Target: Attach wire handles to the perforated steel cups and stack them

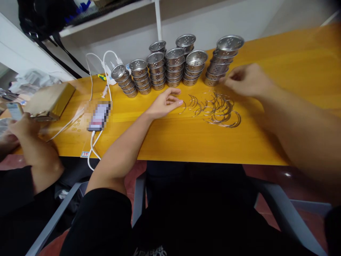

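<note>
My left hand [165, 103] rests over the table with its thumb and fingers apart. By its thumb lies one thin curved metal wire [183, 108], at the left edge of a loose pile of curved wires [220, 110]. My right hand [247, 80] is raised above and to the right of the pile. Its fingers are curled in a pinch; whatever they hold, if anything, is too small to make out. Close to its fingertips stands a leaning stack of perforated metal cups [220, 65]. Several more stacks of such cups [174, 67] line the table to the left.
A phone [99, 116] with a white cable [93, 144] lies to the left on the wooden table [186, 145]. Beyond it are small yellowish rings [76, 125], a syringe [104, 91] and a cardboard box [50, 101]. Another person's hand [23, 126] holds a phone at far left.
</note>
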Demonstrator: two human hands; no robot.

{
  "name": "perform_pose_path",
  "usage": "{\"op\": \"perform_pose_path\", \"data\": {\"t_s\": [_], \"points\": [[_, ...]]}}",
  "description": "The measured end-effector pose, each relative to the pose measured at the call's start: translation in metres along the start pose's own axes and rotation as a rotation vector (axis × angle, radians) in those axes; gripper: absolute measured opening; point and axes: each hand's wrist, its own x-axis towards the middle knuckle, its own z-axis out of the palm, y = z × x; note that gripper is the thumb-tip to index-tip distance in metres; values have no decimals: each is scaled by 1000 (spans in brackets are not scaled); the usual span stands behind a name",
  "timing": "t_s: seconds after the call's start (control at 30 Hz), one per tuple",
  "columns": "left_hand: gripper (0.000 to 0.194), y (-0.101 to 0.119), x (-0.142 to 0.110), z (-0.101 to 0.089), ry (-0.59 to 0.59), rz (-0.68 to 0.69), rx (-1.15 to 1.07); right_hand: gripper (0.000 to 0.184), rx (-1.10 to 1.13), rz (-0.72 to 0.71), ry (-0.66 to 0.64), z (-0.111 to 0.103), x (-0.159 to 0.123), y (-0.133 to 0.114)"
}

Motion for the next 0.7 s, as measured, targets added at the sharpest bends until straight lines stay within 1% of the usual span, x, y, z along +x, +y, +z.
{"op": "perform_pose_path", "data": {"t_s": [0.03, 0.1, 0.17, 0.2, 0.3, 0.4, 0.47, 0.53, 0.6, 0.63, 0.7], "points": [[71, 1, 0, 0, 1, -4, 3, 28, 14, -35, -74, 3, 0, 0], [72, 4, -1, 0, -1, -8, 3, 17, 40, -98, -154, 9, 6, -1], [72, 6, -2, 0, -2, -12, 0, 5, 33, -130, -156, 14, 16, -3], [71, 7, -3, 0, -1, -15, 0, 3, 15, -138, -152, 15, 23, -4], [66, 9, -4, 0, 1, -25, -3, 9, -58, -146, -152, 19, 44, -5], [65, 10, -5, 0, -2, -21, -5, 19, -138, -157, -162, 23, 62, -5], [65, 9, -5, -1, 0, -7, 10, 24, -163, -176, -169, 27, 69, -6], [64, 7, -5, -3, 10, 14, 40, 24, -128, -199, -175, 31, 71, -8], [60, 6, -3, -5, 38, 44, 90, 18, -83, -209, -170, 34, 68, -9], [55, 6, -3, -7, 73, 70, 128, 14, -69, -202, -163, 34, 66, -10], [47, 8, -1, -14, 193, 147, 219, 7, -60, -171, -136, 32, 60, -9]]}}
